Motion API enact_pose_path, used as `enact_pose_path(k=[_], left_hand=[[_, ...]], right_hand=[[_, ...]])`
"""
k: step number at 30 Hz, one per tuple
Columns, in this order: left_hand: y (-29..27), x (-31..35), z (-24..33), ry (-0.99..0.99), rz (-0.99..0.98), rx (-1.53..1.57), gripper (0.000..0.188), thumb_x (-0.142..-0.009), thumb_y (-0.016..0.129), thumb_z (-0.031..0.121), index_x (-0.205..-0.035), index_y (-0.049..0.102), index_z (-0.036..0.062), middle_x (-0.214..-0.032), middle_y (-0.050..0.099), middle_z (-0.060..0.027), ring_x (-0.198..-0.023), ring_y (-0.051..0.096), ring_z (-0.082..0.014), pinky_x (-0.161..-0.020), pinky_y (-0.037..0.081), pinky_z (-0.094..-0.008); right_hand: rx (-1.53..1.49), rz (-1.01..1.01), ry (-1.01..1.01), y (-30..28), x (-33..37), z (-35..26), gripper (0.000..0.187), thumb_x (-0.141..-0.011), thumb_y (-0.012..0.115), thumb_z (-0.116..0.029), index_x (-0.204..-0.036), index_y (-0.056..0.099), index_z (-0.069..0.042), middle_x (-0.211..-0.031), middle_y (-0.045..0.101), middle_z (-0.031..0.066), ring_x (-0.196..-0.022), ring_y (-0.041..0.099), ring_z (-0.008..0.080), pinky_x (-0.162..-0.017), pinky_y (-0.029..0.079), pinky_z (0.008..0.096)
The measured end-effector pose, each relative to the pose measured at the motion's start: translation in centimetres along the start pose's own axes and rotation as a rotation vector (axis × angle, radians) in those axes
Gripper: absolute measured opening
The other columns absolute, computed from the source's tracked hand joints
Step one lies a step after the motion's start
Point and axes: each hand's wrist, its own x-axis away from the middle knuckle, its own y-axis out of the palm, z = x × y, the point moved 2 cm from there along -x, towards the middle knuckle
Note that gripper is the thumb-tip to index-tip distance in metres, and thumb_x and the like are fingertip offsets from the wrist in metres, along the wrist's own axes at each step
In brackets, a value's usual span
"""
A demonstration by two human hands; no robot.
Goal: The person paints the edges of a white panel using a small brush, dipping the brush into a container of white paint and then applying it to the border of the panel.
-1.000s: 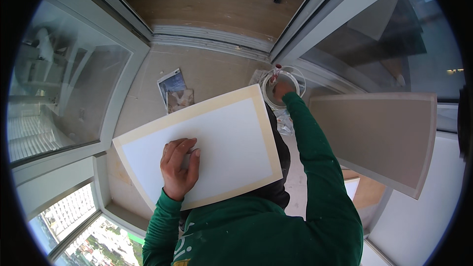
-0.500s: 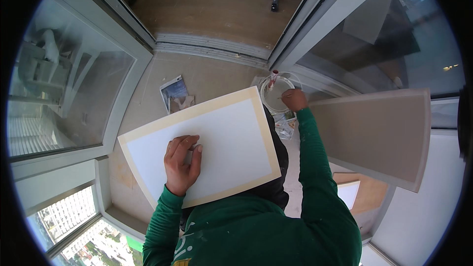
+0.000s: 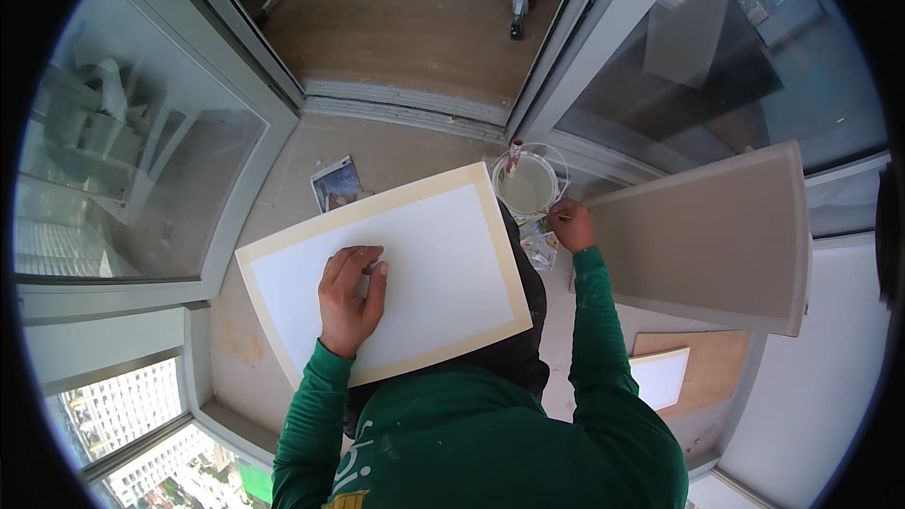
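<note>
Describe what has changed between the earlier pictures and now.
The right hand came out of the white bucket, moving right and toward the body; it pinches something thin, too small to identify. The left hand stayed over the white panel, the red handle at the bucket.

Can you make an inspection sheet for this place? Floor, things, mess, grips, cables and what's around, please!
Surface: pale floor, brownish stain at left.
Working things: white panel, cream border, across the lap; white bucket with a reddish tool standing in it.
Clutter: printed sheet beyond the panel; papers near the bucket.
Grips: left grip loosely curled over the panel; right grip beside the bucket, seemingly pinching a thin thing.
Cables: nothing seen.
Surroundings: glass doors both sides; window, lower left.
</note>
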Motion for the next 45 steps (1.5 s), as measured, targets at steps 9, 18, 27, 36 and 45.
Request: enact_pose_path(k=[9, 18, 27, 36, 45], left_hand=[[-0.1, 0.4, 0.3, 0.032, 0.024, -0.015, 0.019, -0.095, 0.071, -0.002, -0.113, 0.073, -0.0023, -0.104, 0.073, -0.0151, -0.085, 0.072, -0.0253, -0.081, 0.059, -0.0354], [0.0, 0.5, 0.2, 0.026, 0.035, -0.014, 0.020, -0.090, 0.075, -0.003, -0.110, 0.075, -0.0002, -0.104, 0.074, -0.0136, -0.083, 0.070, -0.0267, -0.078, 0.057, -0.0379], [0.0, 0.3, 0.2, 0.026, 0.034, -0.008, 0.019, -0.090, 0.075, -0.002, -0.110, 0.075, -0.0001, -0.104, 0.074, -0.0138, -0.082, 0.069, -0.0268, -0.078, 0.057, -0.0378], [0.0, 0.3, 0.0, 0.033, 0.038, -0.011, 0.019, -0.090, 0.076, -0.001, -0.109, 0.075, 0.0005, -0.105, 0.074, -0.0135, -0.082, 0.070, -0.0269, -0.080, 0.056, -0.0386], [-0.2, 0.4, 0.0, 0.037, 0.021, -0.020, 0.017, -0.094, 0.073, -0.002, -0.111, 0.075, -0.0031, -0.106, 0.073, -0.0166, -0.087, 0.073, -0.0276, -0.081, 0.060, -0.0361]], right_hand=[[-0.186, -0.008, 0.068, -0.8, 1.6, 1.6, 0.023, -0.092, 0.080, -0.016, -0.111, 0.081, -0.004, -0.098, 0.082, 0.0160, -0.089, 0.081, 0.0228, -0.083, 0.064, 0.0377], [-0.810, 0.005, 0.211, -2.7, 4.2, -1.2, 0.016, -0.095, 0.076, -0.004, -0.111, 0.077, -0.001, -0.096, 0.077, 0.0071, -0.079, 0.070, 0.0147, -0.067, 0.056, 0.0295], [-1.174, -0.030, 0.124, -5.4, 5.0, -7.1, 0.016, -0.103, 0.069, -0.008, -0.118, 0.069, -0.003, -0.099, 0.075, 0.0123, -0.081, 0.070, 0.0183, -0.067, 0.055, 0.0323], [-1.052, -0.126, -0.034, -6.9, 7.1, -13.6, 0.012, -0.103, 0.071, -0.002, -0.114, 0.069, 0.001, -0.102, 0.076, 0.0147, -0.085, 0.070, 0.0188, -0.070, 0.057, 0.0328], [-1.145, -0.149, -0.080, -7.5, 8.4, -16.3, 0.012, -0.102, 0.072, -0.001, -0.111, 0.065, -0.002, -0.099, 0.076, 0.0150, -0.083, 0.070, 0.0184, -0.070, 0.058, 0.0327]])
